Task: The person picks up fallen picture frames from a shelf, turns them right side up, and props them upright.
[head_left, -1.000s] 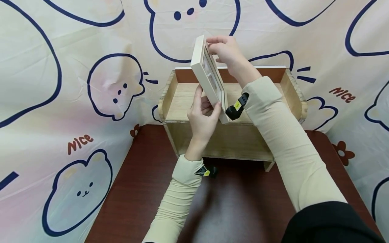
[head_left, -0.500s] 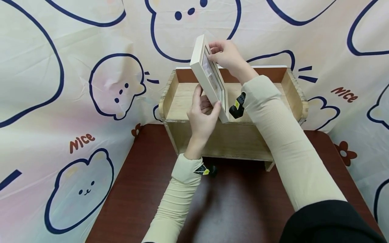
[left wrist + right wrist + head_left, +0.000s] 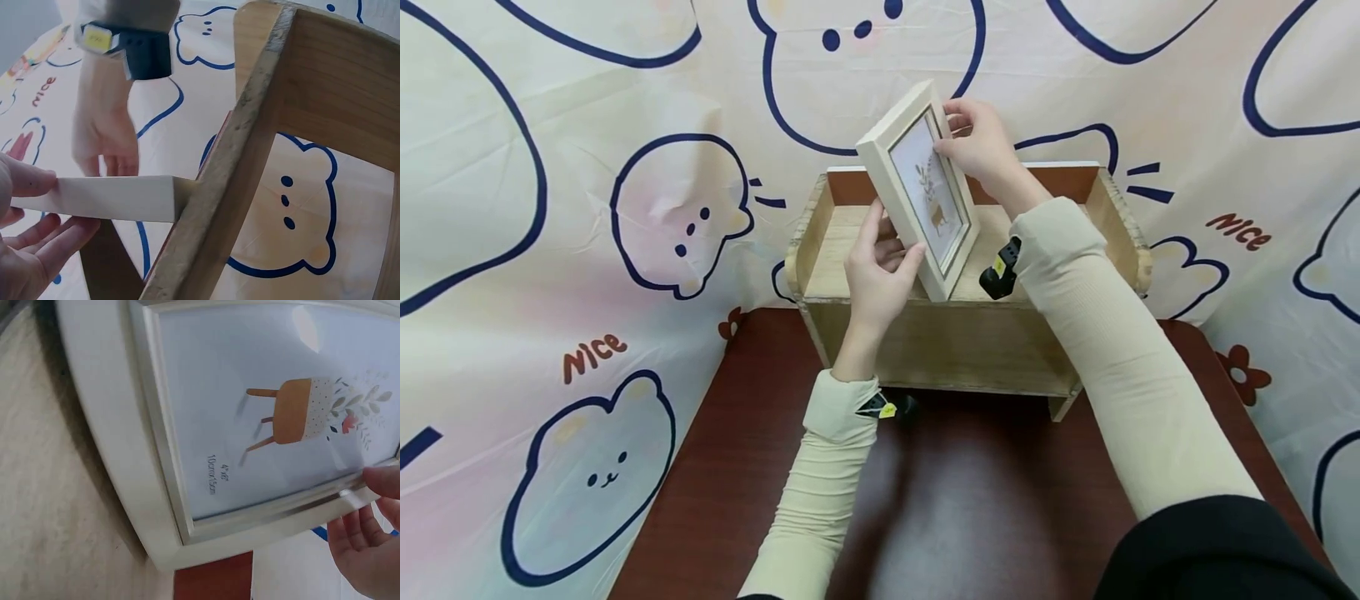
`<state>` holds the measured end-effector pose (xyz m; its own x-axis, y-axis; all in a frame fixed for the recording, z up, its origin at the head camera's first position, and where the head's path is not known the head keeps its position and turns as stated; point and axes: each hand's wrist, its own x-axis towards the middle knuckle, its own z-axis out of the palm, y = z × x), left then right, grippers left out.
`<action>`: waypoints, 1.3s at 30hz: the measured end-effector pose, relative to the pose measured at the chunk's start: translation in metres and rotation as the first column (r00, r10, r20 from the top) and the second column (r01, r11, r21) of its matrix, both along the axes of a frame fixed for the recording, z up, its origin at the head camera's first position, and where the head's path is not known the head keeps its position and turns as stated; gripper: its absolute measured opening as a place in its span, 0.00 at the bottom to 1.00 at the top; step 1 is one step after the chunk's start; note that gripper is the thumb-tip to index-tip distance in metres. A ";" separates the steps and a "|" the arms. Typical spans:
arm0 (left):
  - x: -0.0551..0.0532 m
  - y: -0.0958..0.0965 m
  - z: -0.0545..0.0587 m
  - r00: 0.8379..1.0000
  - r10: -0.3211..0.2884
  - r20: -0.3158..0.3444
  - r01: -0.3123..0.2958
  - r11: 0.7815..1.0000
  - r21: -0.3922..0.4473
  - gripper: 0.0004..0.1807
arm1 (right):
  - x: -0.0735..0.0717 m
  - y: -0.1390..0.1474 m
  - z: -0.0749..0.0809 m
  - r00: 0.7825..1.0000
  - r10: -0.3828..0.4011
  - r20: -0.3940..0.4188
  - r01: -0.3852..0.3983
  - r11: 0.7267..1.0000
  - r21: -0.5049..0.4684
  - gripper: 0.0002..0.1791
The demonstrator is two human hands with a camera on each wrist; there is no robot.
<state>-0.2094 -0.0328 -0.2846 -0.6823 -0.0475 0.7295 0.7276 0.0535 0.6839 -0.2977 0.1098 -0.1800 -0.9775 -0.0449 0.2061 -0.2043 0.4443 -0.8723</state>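
Note:
A white picture frame (image 3: 897,179) with a plant picture behind its glazing is tilted above the wooden shelf (image 3: 850,254). My left hand (image 3: 880,279) grips its lower left edge, thumb in front and fingers behind. At the upper right edge, my right hand (image 3: 988,150) pinches the frame between thumb and fingers. The right wrist view shows the picture frame (image 3: 103,406) close up, with a printed size label and my right hand (image 3: 369,550) at its edge. In the left wrist view, my left hand (image 3: 37,244) holds the frame's edge (image 3: 119,197) beside the shelf's board.
The wooden shelf has raised side walls (image 3: 1123,221) and a reddish-brown back strip (image 3: 1067,182). It stands at the far end of a dark red-brown table (image 3: 985,500). A cloth (image 3: 685,350) printed with cartoon bears hangs around the table.
The picture frame has turned so its picture side faces me more. My left hand has shifted slightly left, and my right hand has moved slightly right with the frame.

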 end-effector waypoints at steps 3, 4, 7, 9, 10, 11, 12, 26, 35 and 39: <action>-0.003 -0.004 0.005 0.998 -0.007 0.056 0.009 1.000 -0.022 0.35 | 0.002 0.006 -0.003 0.998 -0.063 -0.009 0.063 0.998 -0.006 0.25; -0.004 -0.005 0.006 0.998 -0.005 0.070 0.007 0.999 -0.033 0.35 | 0.003 0.008 -0.003 0.996 -0.083 -0.015 0.083 0.997 -0.005 0.25; -0.008 -0.009 0.011 0.992 0.009 0.126 0.000 0.997 -0.071 0.34 | 0.005 0.014 -0.006 0.991 -0.125 -0.045 0.125 0.992 -0.014 0.25; -0.011 -0.011 0.015 0.987 0.010 0.162 0.005 0.996 -0.090 0.34 | 0.007 0.017 -0.007 0.987 -0.151 -0.055 0.150 0.988 -0.024 0.25; -0.012 -0.012 0.016 0.984 0.013 0.180 0.005 0.995 -0.099 0.33 | 0.008 0.018 -0.009 0.985 -0.164 -0.062 0.162 0.986 -0.028 0.25; -0.014 -0.014 0.017 0.980 0.010 0.196 0.010 0.995 -0.102 0.33 | 0.008 0.019 -0.010 0.982 -0.178 -0.071 0.176 0.984 -0.033 0.25; -0.017 -0.015 0.019 0.977 0.002 0.213 0.020 0.995 -0.101 0.33 | 0.009 0.020 -0.011 0.978 -0.193 -0.079 0.191 0.981 -0.035 0.25; -0.043 -0.026 0.034 0.925 -0.048 0.378 0.130 0.972 -0.197 0.33 | 0.016 0.029 -0.022 0.945 -0.312 -0.103 0.285 0.934 -0.214 0.25; -0.042 -0.026 0.041 0.910 -0.037 0.413 0.146 0.960 -0.237 0.32 | 0.017 0.049 -0.031 0.968 -0.113 0.225 0.225 0.791 -0.569 0.15; -0.045 -0.026 0.034 0.914 0.001 0.406 0.074 0.983 -0.168 0.25 | 0.017 0.051 -0.033 0.963 -0.090 0.253 0.225 0.784 -0.579 0.13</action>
